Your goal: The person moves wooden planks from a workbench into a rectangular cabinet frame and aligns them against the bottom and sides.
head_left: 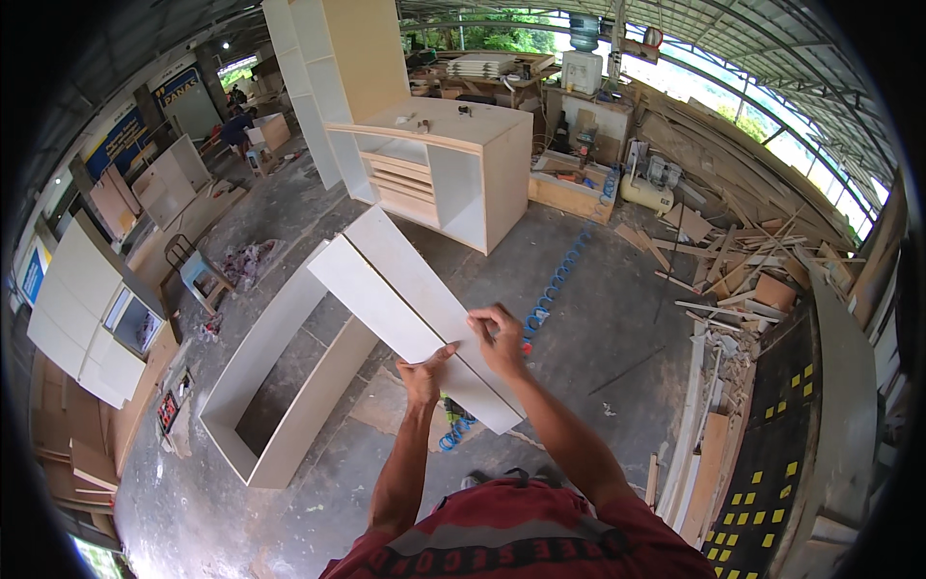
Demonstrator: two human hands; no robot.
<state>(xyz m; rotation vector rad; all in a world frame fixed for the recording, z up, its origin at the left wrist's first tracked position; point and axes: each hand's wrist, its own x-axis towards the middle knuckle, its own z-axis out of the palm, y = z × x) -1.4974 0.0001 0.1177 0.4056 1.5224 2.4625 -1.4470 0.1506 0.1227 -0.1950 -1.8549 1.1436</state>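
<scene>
White panels (391, 314), right of box frame (313, 410): your left hand (422, 378) clasps left long edge, thumb atop; your right hand (500, 343) curls at opposite edge, grip unclear. Probably stiff, moderately light, chip-prone; support both long edges.

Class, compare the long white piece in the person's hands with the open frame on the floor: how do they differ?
The long white piece is held up, gripped by the left hand; the open frame rests on the floor.
The long white piece shows two flat faces divided lengthwise; the open frame has walls around a hollow middle.
Both are long and pale.
</scene>
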